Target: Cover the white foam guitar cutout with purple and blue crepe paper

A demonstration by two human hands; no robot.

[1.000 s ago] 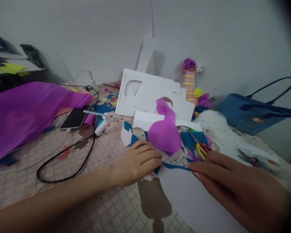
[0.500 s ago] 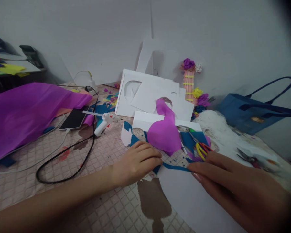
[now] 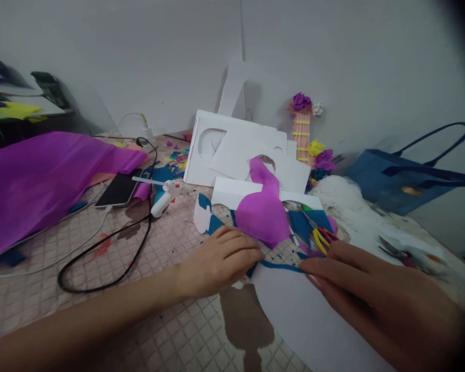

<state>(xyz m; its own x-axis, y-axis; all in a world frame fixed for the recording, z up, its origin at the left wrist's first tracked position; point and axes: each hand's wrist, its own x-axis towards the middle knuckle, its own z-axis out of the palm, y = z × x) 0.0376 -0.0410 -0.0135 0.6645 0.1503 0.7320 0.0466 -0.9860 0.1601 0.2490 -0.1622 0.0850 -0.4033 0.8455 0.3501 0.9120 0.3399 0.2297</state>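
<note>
A large white card (image 3: 306, 315) lies in front of me, with a narrow band of blue paper (image 3: 281, 266) along its far edge. My left hand (image 3: 225, 258) is closed at the left end of this band, its fingers together and the tips on the paper. Thumb and fingers of my right hand (image 3: 366, 289) pinch the band and card edge farther right. Just beyond my hands lies a purple paper cutout (image 3: 263, 214), shaped like a guitar. Yellow-and-red-handled scissors (image 3: 322, 240) lie close to my right fingers, partly hidden.
A white glue gun (image 3: 166, 199), a phone (image 3: 118, 190) and a looped black cable (image 3: 141, 248) lie left. Purple paper (image 3: 42, 181) covers the far left. Cut white boards (image 3: 248, 144) lean behind. Pliers (image 3: 395, 251), white thread (image 3: 339, 196) and a blue bag (image 3: 395, 178) are right.
My left fingertips have shifted slightly right along the blue band. My right hand keeps its pinch in nearly the same spot.
</note>
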